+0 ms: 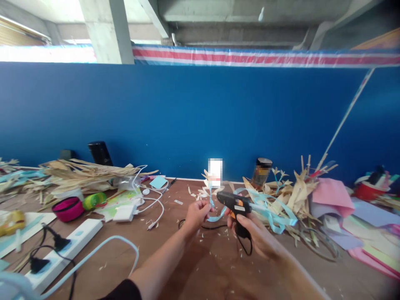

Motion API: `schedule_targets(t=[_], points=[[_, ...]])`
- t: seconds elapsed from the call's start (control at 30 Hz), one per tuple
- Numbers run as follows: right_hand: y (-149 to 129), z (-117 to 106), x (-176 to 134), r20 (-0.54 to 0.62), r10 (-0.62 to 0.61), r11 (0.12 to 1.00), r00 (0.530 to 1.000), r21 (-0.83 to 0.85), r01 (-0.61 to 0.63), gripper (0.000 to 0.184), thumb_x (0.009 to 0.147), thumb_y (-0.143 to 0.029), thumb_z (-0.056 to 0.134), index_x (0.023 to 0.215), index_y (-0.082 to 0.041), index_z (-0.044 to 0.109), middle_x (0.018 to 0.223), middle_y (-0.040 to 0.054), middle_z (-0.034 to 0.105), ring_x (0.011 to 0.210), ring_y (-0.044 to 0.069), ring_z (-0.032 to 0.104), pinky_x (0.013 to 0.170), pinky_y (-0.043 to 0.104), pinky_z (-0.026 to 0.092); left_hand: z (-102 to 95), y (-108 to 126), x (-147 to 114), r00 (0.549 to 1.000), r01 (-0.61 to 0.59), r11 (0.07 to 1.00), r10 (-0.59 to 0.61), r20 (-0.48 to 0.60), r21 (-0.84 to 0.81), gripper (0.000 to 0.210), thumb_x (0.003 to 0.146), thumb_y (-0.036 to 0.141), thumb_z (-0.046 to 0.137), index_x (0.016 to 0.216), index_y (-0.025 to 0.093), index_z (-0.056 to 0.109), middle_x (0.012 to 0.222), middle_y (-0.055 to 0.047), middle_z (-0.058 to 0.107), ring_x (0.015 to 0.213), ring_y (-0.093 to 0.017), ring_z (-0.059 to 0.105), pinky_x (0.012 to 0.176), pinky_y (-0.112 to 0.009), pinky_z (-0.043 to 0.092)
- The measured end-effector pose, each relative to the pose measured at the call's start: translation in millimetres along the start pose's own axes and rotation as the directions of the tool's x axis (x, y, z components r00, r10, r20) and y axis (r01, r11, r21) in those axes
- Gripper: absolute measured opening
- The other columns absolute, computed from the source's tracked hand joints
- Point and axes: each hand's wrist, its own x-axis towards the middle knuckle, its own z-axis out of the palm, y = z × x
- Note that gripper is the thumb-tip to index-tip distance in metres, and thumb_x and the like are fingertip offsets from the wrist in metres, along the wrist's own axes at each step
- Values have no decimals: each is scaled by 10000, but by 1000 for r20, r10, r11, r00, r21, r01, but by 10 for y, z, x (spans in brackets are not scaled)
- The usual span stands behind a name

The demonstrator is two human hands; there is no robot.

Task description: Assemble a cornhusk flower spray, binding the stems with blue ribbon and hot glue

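My right hand [250, 229] is wrapped round the handle of a black hot glue gun [236, 203], whose nozzle points left toward my other hand. A glue stick [258, 207] seems to stick out of its back. My left hand [198, 211] pinches a light blue ribbon [211, 201], part of which stands upright above the fingers. More blue ribbon [283, 218] lies in loops behind and right of the gun. The gun's black cord [215, 227] runs along the table between my hands.
Left are a white power strip [70, 246] with black plugs, a white charger [124, 212], a pink tape roll [68, 208] and dried husks [84, 177]. A jar [261, 171], more husks [303, 193] and coloured paper [333, 198] stand right. A blue partition [187, 116] closes the back.
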Motion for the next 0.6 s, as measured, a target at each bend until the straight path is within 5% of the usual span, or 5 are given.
schedule_targets(t=[0.23,0.43,0.6], points=[[137,-19,200,-103,-120,958,987,-275,87,305,805,-411,468,871,-131,572,652,13,517,575,111,448,527,221,370,-10,-232,63,1000,-15,998,14,-20,-68,189,626,309,617,634,128,562,582,7,582,369,-22,343,372,-161,214],[312,-41,165,-164,-214,839,963,-536,96,269,786,-378,500,892,-154,606,835,60,624,777,201,539,713,290,423,-27,-264,9,1000,-13,999,12,-6,-44,186,622,295,624,583,117,589,486,24,534,367,-29,331,378,-162,209],[348,-45,182,-89,-229,764,969,-633,122,278,799,-350,477,913,-143,622,829,72,647,821,244,557,779,343,417,-16,-282,-15,999,21,999,-22,-36,-35,182,607,297,630,599,117,605,485,24,547,350,-29,334,368,-159,212]])
